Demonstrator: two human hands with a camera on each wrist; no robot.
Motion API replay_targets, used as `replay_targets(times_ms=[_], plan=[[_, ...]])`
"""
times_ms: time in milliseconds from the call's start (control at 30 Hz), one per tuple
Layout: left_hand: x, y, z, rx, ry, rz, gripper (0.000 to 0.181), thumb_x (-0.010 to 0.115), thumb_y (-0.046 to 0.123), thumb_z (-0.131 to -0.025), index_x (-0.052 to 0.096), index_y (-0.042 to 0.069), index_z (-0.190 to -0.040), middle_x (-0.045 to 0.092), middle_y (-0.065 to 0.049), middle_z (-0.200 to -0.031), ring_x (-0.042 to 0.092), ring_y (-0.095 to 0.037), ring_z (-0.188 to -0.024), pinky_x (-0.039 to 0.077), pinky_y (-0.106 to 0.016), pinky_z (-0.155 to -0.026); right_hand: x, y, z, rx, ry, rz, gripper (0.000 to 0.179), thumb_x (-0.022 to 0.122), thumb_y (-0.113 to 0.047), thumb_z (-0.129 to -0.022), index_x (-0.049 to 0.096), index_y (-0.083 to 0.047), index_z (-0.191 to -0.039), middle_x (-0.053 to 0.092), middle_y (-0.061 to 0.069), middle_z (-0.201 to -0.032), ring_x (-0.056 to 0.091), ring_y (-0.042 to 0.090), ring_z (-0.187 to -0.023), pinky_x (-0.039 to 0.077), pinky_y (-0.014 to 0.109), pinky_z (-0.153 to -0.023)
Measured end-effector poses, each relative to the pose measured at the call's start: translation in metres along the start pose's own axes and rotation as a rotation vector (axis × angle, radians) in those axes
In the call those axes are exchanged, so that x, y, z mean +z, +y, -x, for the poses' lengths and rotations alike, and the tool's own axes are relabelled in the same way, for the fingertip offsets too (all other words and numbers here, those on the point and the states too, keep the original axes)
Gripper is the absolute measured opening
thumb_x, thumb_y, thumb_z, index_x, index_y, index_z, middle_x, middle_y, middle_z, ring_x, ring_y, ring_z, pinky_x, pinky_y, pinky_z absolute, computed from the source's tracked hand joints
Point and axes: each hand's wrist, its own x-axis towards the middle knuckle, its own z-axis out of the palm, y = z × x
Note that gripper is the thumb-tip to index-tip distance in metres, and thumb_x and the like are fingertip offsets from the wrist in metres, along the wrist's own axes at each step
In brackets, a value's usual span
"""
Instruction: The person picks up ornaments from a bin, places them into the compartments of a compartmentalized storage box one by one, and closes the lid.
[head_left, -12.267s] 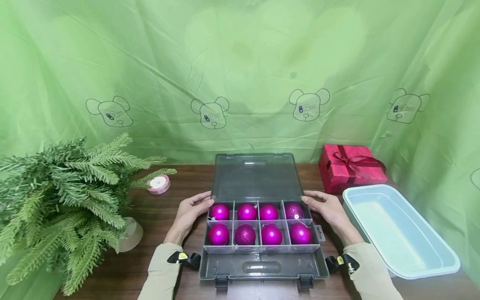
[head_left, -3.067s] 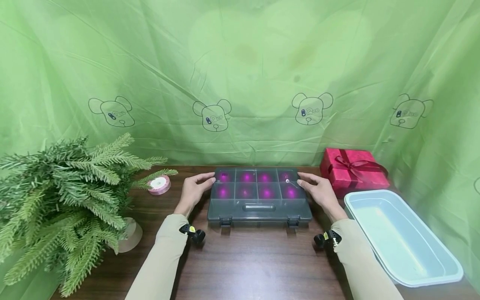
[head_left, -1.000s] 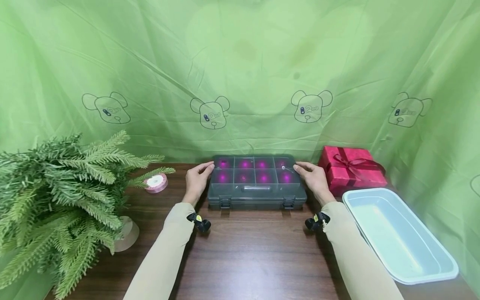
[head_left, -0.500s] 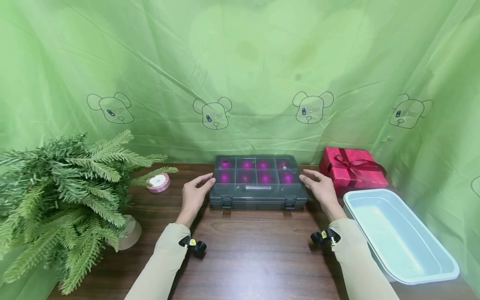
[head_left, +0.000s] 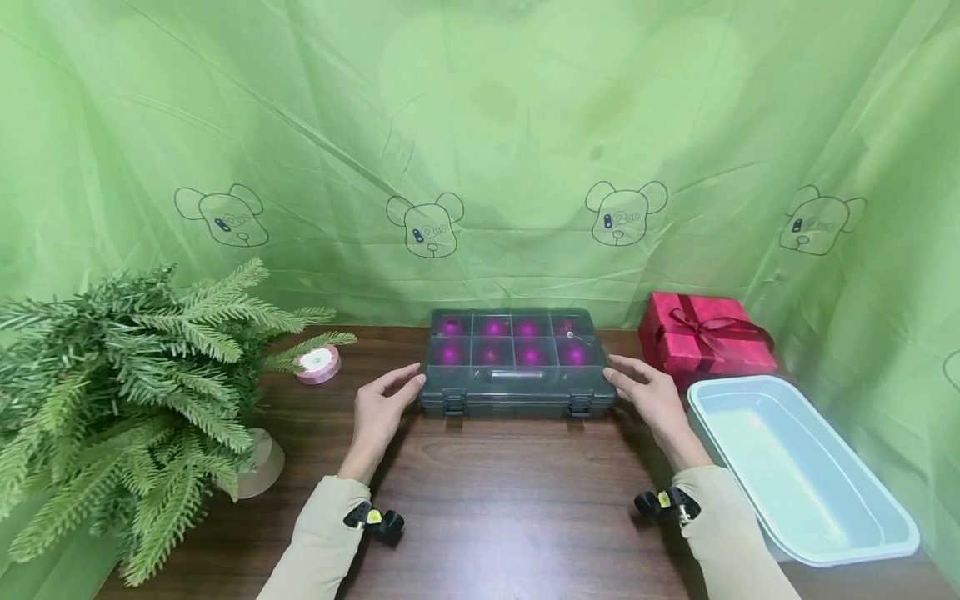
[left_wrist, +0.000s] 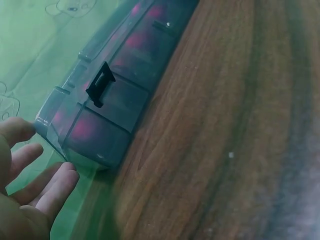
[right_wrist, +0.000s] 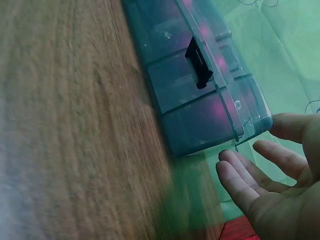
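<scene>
A smoky grey plastic compartment box (head_left: 517, 362) lies with its lid down at the back middle of the table. Purple Christmas baubles (head_left: 448, 356) show through the lid, one per compartment. Two black latches (right_wrist: 198, 62) sit on its front side. My left hand (head_left: 378, 412) is at the left front corner, fingers loosely extended, thumb right at the lid's edge. On the opposite side my right hand (head_left: 656, 404) mirrors it, its thumb (right_wrist: 290, 126) at the lid's right corner. Both hands have their fingers spread beside the box rather than wrapped round it.
An artificial fir tree (head_left: 135, 400) on a pale base (head_left: 261, 467) fills the left side. Beside its branches lies a pink ribbon roll (head_left: 318, 364). Right of the box stand a red gift box (head_left: 705, 337) with a bow and a pale blue tray (head_left: 802, 475). Green cloth (head_left: 517, 167) hangs behind.
The box stood open nearer the front earlier; its lid came down and both hands slid it back. In the last second the hands have moved back toward the front corners while the box stays put.
</scene>
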Motion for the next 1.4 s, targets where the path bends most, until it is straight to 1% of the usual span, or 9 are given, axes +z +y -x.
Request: replay_targets(times_ms=[167, 300, 500, 733, 900, 1067, 1167, 1267, 1400], plan=[[-0.002, 0.001, 0.005, -0.020, 0.000, -0.006, 0.031, 0.086, 0.031, -0.093, 0.083, 0.016, -0.120, 0.081, -0.003, -0.106, 0.075, -0.010, -0.088, 0.059, -0.021, -0.079, 0.001, 0.001, 0.006, -0.011, 0.004, -0.007, 0.052, 0.074, -0.032, -0.103, 0.063, -0.008, -0.148, 0.063, 0.017, -0.144, 0.067, 0.004, -0.106, 0.057, 0.024, -0.093], [-0.002, 0.003, 0.009, -0.029, 0.004, -0.028, 0.030, 0.087, 0.032, -0.092, 0.084, 0.019, -0.118, 0.081, -0.003, -0.100, 0.075, -0.011, -0.084, 0.059, -0.020, -0.076, 0.001, 0.002, 0.010, -0.028, 0.007, -0.009, 0.049, 0.074, -0.030, -0.103, 0.065, -0.007, -0.146, 0.064, 0.018, -0.143, 0.068, 0.002, -0.102, 0.057, 0.024, -0.093], [-0.001, 0.003, 0.014, -0.031, -0.010, 0.000, 0.030, 0.087, 0.029, -0.092, 0.083, 0.016, -0.119, 0.081, -0.005, -0.102, 0.076, -0.011, -0.086, 0.060, -0.023, -0.079, 0.001, 0.004, 0.015, -0.044, -0.001, -0.037, 0.051, 0.074, -0.028, -0.103, 0.064, -0.004, -0.146, 0.063, 0.021, -0.143, 0.071, 0.002, -0.099, 0.058, 0.025, -0.093], [-0.002, 0.003, 0.015, -0.069, -0.025, 0.045, 0.033, 0.087, 0.028, -0.092, 0.082, 0.013, -0.121, 0.080, -0.008, -0.111, 0.077, -0.016, -0.091, 0.062, -0.026, -0.082, 0.000, 0.005, 0.019, -0.053, 0.001, -0.056, 0.051, 0.074, -0.025, -0.103, 0.062, -0.002, -0.147, 0.063, 0.022, -0.144, 0.073, 0.004, -0.098, 0.058, 0.029, -0.094], [-0.002, 0.002, 0.015, -0.074, -0.026, 0.060, 0.034, 0.088, 0.027, -0.091, 0.082, 0.011, -0.121, 0.079, -0.011, -0.112, 0.078, -0.017, -0.091, 0.062, -0.026, -0.082, 0.001, 0.006, 0.020, -0.061, 0.006, -0.035, 0.051, 0.074, -0.026, -0.103, 0.063, -0.002, -0.146, 0.064, 0.022, -0.142, 0.075, 0.010, -0.099, 0.059, 0.030, -0.092], [-0.002, 0.002, 0.015, -0.090, -0.029, 0.067, 0.034, 0.088, 0.024, -0.091, 0.081, 0.009, -0.121, 0.079, -0.013, -0.112, 0.077, -0.014, -0.088, 0.061, -0.024, -0.081, 0.001, 0.008, 0.022, -0.066, 0.017, -0.005, 0.050, 0.076, -0.029, -0.102, 0.066, -0.004, -0.144, 0.064, 0.019, -0.143, 0.076, 0.016, -0.100, 0.060, 0.031, -0.092], [-0.002, 0.002, 0.015, -0.091, -0.027, 0.037, 0.035, 0.089, 0.026, -0.090, 0.082, 0.010, -0.120, 0.079, -0.012, -0.115, 0.076, -0.014, -0.094, 0.060, -0.021, -0.081, 0.002, 0.009, 0.023, -0.069, 0.024, 0.001, 0.049, 0.076, -0.029, -0.101, 0.067, -0.005, -0.143, 0.065, 0.018, -0.143, 0.076, 0.017, -0.100, 0.060, 0.031, -0.092], [-0.003, 0.002, 0.015, -0.079, -0.020, -0.029, 0.036, 0.090, 0.031, -0.089, 0.083, 0.013, -0.120, 0.079, -0.007, -0.117, 0.072, -0.013, -0.107, 0.056, -0.019, -0.087, 0.002, 0.011, 0.024, -0.078, 0.038, -0.003, 0.047, 0.077, -0.028, -0.101, 0.068, -0.005, -0.142, 0.066, 0.018, -0.140, 0.076, 0.015, -0.100, 0.060, 0.028, -0.090], [-0.003, 0.001, 0.015, -0.067, -0.014, -0.080, 0.036, 0.090, 0.034, -0.088, 0.084, 0.016, -0.119, 0.079, -0.004, -0.117, 0.067, -0.017, -0.120, 0.051, -0.027, -0.098, 0.003, 0.013, 0.024, -0.088, 0.054, -0.014, 0.045, 0.077, -0.026, -0.101, 0.069, -0.004, -0.140, 0.068, 0.019, -0.137, 0.076, 0.010, -0.098, 0.059, 0.023, -0.087]])
